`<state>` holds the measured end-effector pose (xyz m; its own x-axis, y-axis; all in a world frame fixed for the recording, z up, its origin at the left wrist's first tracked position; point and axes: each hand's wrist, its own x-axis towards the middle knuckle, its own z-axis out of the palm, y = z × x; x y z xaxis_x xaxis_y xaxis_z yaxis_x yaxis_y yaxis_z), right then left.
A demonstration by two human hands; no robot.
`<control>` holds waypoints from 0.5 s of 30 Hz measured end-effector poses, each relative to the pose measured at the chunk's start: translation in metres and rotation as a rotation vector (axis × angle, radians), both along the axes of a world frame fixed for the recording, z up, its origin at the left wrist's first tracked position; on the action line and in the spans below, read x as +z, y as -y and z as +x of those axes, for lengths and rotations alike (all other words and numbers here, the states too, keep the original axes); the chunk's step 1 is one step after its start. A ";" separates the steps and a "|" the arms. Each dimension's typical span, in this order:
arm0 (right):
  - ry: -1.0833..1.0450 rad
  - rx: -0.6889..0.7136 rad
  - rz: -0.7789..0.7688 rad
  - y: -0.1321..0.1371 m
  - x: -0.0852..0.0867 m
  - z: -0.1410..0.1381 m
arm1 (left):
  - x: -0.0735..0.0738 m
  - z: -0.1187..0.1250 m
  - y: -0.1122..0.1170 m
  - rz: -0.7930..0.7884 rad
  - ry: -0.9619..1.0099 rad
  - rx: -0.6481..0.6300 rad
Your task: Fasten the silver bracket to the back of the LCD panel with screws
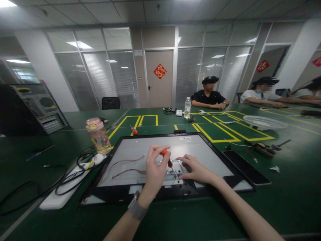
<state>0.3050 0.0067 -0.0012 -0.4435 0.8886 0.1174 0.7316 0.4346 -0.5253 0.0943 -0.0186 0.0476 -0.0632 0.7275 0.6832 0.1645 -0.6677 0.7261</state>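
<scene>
Your left hand (154, 170) has its fingers clamped round the orange handle of a small screwdriver (166, 156), which stands nearly upright with its tip down on a little circuit board (172, 173). The board sits low in the middle of an opened monitor (140, 145), lying face down on the green table (288, 197) straight in front of you. Your right hand (196, 169) lies just beside the board, fingers loosely spread and flat on the metal back, holding nothing.

Thin coloured wires (125, 166) run left from the board across the panel. Your own left palm hides part of the board (whether the tip sits in a screw head you cannot tell from here).

Off the monitor's left edge lie a white power strip (62, 194) with black cables (75, 174) coiled over it, and a pink drinking bottle (98, 135) behind them. A dark smartphone (245, 166) lies just right of the frame. Further back are a red screwdriver (134, 130), a clear water bottle (187, 107), a white fan grille (265, 122) and, far left, an open computer case (37, 107). Other people sit well apart at the far side.
</scene>
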 end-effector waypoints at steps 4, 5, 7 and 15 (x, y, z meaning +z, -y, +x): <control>-0.003 -0.001 0.001 0.000 0.001 0.000 | 0.001 0.001 0.001 -0.030 0.005 -0.096; -0.002 -0.001 0.002 0.001 0.001 0.000 | 0.001 0.001 0.001 -0.032 0.002 -0.108; 0.004 -0.001 -0.001 0.001 0.002 0.000 | 0.000 0.001 0.001 -0.029 -0.006 -0.083; 0.000 -0.006 -0.009 0.002 0.005 -0.001 | 0.001 0.001 0.003 -0.022 0.000 -0.093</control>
<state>0.3040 0.0042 0.0036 -0.4381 0.8923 0.1092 0.7344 0.4253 -0.5289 0.0948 -0.0213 0.0489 0.0057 0.7451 0.6669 0.1024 -0.6639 0.7408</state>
